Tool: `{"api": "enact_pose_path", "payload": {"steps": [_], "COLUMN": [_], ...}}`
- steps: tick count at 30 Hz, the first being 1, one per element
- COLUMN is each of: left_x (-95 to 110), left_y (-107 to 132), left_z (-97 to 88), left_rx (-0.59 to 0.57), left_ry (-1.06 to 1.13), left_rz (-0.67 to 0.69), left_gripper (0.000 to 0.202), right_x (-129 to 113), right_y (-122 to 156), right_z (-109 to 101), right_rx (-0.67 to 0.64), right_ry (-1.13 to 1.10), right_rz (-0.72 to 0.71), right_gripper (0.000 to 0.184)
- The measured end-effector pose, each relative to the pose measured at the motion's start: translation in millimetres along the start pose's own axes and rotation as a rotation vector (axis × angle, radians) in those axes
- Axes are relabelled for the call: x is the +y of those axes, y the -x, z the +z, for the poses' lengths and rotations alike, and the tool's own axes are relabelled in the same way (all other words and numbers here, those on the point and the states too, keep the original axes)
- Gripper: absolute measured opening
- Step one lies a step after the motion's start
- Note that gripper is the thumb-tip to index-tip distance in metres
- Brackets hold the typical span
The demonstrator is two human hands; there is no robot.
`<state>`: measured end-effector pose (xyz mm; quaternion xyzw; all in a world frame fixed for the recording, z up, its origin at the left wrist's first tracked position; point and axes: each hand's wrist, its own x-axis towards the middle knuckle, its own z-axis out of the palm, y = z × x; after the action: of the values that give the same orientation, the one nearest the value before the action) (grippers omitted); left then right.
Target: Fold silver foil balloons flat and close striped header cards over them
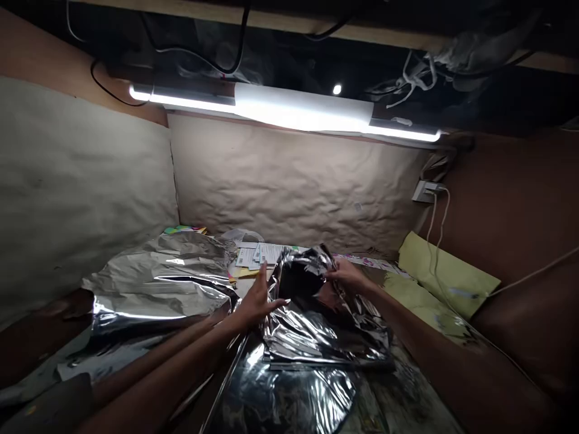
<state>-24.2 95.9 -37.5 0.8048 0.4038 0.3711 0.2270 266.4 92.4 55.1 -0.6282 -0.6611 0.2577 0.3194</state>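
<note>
A folded sheet of shiny silver foil lies in front of me, its far edge lifted and crumpled. My right hand pinches that foil near its far right corner. At the foil's left edge is my left hand, its thumb and fingers spread apart. The left thumb reaches over the foil; whether it presses on it I cannot tell. Below the folded piece, more glossy silver film covers the work surface. A larger loose pile of silver foil spreads out to the left of my left hand.
Printed papers lie behind the foil. To the right are yellow sheets, with white cables running over them from a wall socket. A lit tube lamp hangs low above, beside dangling cords. Paper-covered walls enclose the back and left.
</note>
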Motion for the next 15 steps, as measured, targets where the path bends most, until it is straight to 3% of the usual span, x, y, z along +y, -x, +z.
{"api": "enact_pose_path", "payload": {"steps": [2, 4, 6, 8, 9, 10, 12, 15], "left_x": [13.8, 34.6, 56.5, 72.2, 76.4, 77.9, 74.5, 63.0], "left_y": [-8.2, -11.2, -7.5, 1.1, 6.3, 11.8, 23.2, 40.9], "left_z": [-17.2, -39.3, -60.1, -73.4, -75.9, -75.3, -65.1, -36.6], "left_rx": [0.143, 0.255, 0.381, 0.48, 0.477, 0.423, 0.185, -0.284], "left_ry": [0.244, 0.4, 0.409, 0.352, 0.31, 0.262, 0.161, 0.022], "left_rz": [-0.012, 0.061, 0.139, 0.23, 0.297, 0.373, 0.515, 0.655], "left_gripper": [0.125, 0.119, 0.107, 0.092, 0.078, 0.062, 0.031, 0.023], "right_x": [-24.2, -47.0, -62.7, -65.4, -60.7, -51.8, -24.0, 26.9], "right_y": [11.7, 32.1, 59.2, 88.5, 102.6, 115.7, 138.3, 163.0], "right_z": [-16.9, -34.4, -46.0, -46.2, -41.3, -33.6, -12.2, 20.3], "right_rx": [0.093, 0.238, 0.393, 0.412, 0.378, 0.332, 0.278, 0.233], "right_ry": [-0.035, -0.024, 0.034, 0.072, 0.08, 0.087, 0.105, 0.155], "right_rz": [-0.128, -0.269, -0.491, -0.764, -0.875, -0.952, -0.986, -0.844], "right_gripper": [0.027, 0.028, 0.028, 0.021, 0.017, 0.014, 0.019, 0.018]}}
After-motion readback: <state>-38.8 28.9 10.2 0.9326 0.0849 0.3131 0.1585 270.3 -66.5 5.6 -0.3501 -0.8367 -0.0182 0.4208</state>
